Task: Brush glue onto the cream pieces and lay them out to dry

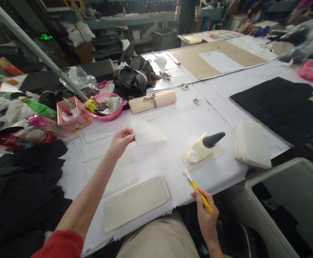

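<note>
My left hand pinches the edge of a thin translucent sheet above the white-covered table. A yellow-handled paintbrush is in my right hand, its pale bristles pointing up and away from me. Just beyond the bristles a cream bottle with a black tapered end lies on a small clear sheet. Under my left forearm, several pale thin pieces are laid out in a row. Nearest my lap is a stack of off-white rectangular pieces.
A pale stack and black layered pieces lie to the right, with a grey bin below. At left are black fabric, a pink box and a pink basket. A beige roll lies ahead.
</note>
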A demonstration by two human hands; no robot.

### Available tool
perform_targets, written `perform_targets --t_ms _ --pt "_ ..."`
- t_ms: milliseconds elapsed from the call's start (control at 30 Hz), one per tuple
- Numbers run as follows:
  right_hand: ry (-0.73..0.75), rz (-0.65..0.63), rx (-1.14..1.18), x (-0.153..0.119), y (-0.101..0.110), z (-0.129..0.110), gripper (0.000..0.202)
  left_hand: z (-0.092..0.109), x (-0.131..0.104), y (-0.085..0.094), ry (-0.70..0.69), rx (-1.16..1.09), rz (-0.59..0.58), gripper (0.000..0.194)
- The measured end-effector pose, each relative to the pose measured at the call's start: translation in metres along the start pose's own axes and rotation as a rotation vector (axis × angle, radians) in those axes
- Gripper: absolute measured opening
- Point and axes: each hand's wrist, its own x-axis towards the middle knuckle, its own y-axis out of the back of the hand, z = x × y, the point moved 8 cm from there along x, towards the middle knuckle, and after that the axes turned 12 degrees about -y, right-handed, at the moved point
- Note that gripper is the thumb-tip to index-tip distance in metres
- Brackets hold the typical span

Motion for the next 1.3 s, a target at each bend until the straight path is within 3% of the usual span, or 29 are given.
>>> perform_targets --t_ms 133,267,433,700,1033,1300 --pt "-0.036 -0.037 -0.013 0.01 -0.004 0.01 0.024 -0.062 0.031 0.021 0.098 -0.01 0.131 0.034" --pt "-0.044 -0.05 -0.036 0.02 -0.006 0.018 0.025 -0.129 0.043 0.046 0.238 0.027 0.236 0.028" --pt "-0.05 -0.085 -0.066 0.031 -0.009 0.024 0.025 -0.178 0.052 0.073 0.32 0.165 0.351 0.018" --pt "-0.056 -0.12 -0.076 0.039 -0.014 0.025 0.027 -0.206 0.061 0.096 0.332 0.218 0.492 0.012" --pt "-0.086 -0.112 -0.065 0.041 -0.015 0.02 0.029 -0.221 0.062 0.101 0.333 0.241 0.608 0.007" --pt "-0.132 -0.11 -0.003 0.041 -0.013 0.037 0.033 -0.228 0.058 0.102 0.334 0.246 0.685 0.007"
